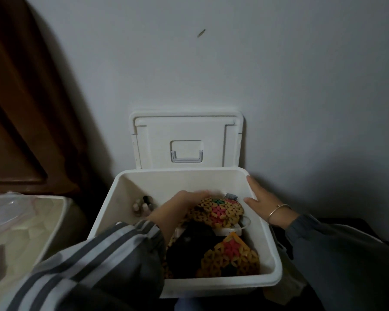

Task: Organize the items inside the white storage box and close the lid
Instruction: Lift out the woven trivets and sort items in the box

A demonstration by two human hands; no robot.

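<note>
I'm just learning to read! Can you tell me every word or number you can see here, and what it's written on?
No text in this picture can be read.
white storage box and its lid: plain, no writing.
small bottles in the box's left corner: any labels are too small and dark to read.
grey item by the box's far wall: too blurred to read.

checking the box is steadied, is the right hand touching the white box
Touching: the head view shows the right hand lying against the right rim of the white storage box, fingers along its edge.
</note>
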